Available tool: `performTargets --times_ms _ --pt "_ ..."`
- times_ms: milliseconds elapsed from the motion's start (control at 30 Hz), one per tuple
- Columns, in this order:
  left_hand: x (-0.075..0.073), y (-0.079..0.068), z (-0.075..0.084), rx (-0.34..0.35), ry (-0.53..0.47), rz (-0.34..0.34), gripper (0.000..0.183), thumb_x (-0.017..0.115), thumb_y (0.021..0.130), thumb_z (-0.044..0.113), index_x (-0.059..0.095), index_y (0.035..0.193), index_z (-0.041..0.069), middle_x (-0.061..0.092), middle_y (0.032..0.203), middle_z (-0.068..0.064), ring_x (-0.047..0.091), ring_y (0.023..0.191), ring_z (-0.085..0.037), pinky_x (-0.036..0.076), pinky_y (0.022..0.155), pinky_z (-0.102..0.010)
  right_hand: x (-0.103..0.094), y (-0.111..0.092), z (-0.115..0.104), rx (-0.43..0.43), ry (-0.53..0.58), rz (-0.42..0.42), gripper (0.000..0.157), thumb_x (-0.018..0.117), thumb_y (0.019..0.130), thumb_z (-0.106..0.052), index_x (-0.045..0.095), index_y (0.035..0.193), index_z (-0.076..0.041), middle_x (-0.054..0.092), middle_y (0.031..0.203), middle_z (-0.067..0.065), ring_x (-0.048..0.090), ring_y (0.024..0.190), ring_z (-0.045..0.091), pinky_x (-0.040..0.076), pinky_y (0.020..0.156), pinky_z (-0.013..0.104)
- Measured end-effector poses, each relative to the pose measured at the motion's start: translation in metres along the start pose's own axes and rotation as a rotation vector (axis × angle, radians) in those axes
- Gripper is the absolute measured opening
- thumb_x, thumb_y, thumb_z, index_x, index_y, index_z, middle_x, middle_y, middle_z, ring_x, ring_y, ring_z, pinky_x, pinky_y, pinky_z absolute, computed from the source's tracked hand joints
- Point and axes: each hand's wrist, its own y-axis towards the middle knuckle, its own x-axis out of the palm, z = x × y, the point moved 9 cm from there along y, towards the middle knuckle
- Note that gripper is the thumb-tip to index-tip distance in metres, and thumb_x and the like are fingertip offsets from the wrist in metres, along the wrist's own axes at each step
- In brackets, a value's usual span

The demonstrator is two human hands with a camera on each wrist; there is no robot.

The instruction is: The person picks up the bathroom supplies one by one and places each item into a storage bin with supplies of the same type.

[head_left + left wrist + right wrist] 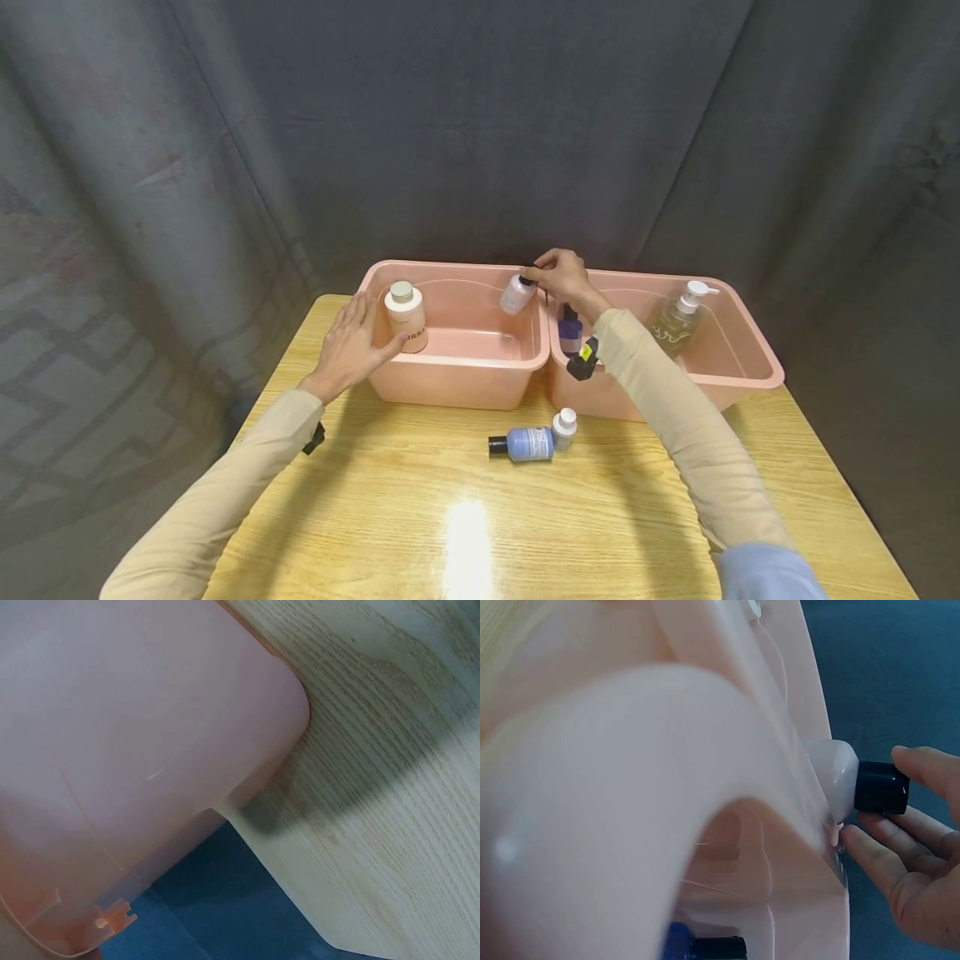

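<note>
My right hand [567,279] pinches the black cap of a small pale bottle [515,297] between thumb and fingers. The bottle hangs tilted, body downward, inside the back right corner of the left pink bin [450,385]. In the right wrist view, the thumb lies on top of the cap [883,787] and the fingers are beneath it. With fingers spread and fairly straight, my left hand [348,346] rests on the left bin's left rim. Beside it, inside that bin, a white bottle [406,317] with a grey cap stands upright. The left wrist view shows mainly the bin's outer wall [150,712].
A second pink bin [600,403] adjoins on the right, containing a dark blue bottle [570,330] and a clear pump bottle [671,329]. In front, a light blue bottle [529,444] lies on the wooden table [360,517] against a small white bottle [564,430]. Dark curtains [480,150] hang behind.
</note>
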Motion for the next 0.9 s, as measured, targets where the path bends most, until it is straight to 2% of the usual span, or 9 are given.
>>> performTargets --times_ms 167,433,633,900 --pt "-0.0004 0.0004 0.0008 0.004 0.0 0.009 0.1 0.045 0.092 0.068 0.022 0.153 -0.008 0.015 0.158 -0.03 0.011 0.148 -0.04 0.01 0.12 -0.05 -0.0004 0.0001 -0.0012 -0.018 -0.054 0.014 0.037 0.077 0.087 -0.022 0.065 0.109 0.004 0.065 0.095 0.013 0.057 0.075 0.016 0.048 0.06 0.023" --pt "0.0 0.0006 0.0019 0.002 -0.004 0.009 0.099 0.046 0.091 0.067 0.021 0.154 -0.006 0.014 0.159 -0.029 0.009 0.149 -0.039 0.009 0.12 -0.049 -0.006 0.0023 -0.0018 -0.057 -0.039 0.071 0.013 0.068 0.089 -0.009 0.07 0.098 0.001 0.068 0.084 0.01 0.063 0.071 0.02 0.047 0.053 0.019" --pt "0.0 0.0019 0.0018 0.001 -0.01 0.002 0.099 0.044 0.092 0.067 0.02 0.154 -0.007 0.012 0.159 -0.03 0.009 0.148 -0.04 0.008 0.12 -0.049 -0.007 0.0018 -0.001 -0.049 -0.049 0.066 0.013 0.068 0.09 -0.009 0.07 0.098 0.001 0.066 0.083 0.008 0.059 0.07 0.016 0.046 0.054 0.02" --pt "0.0005 0.0023 0.0009 0.005 -0.004 0.008 0.1 0.044 0.092 0.068 0.021 0.153 -0.007 0.014 0.158 -0.031 0.011 0.148 -0.042 0.011 0.12 -0.052 -0.0049 0.0001 -0.0012 -0.055 -0.068 0.048 0.013 0.068 0.09 -0.01 0.069 0.098 0.0 0.066 0.086 0.009 0.058 0.073 0.018 0.048 0.058 0.025"
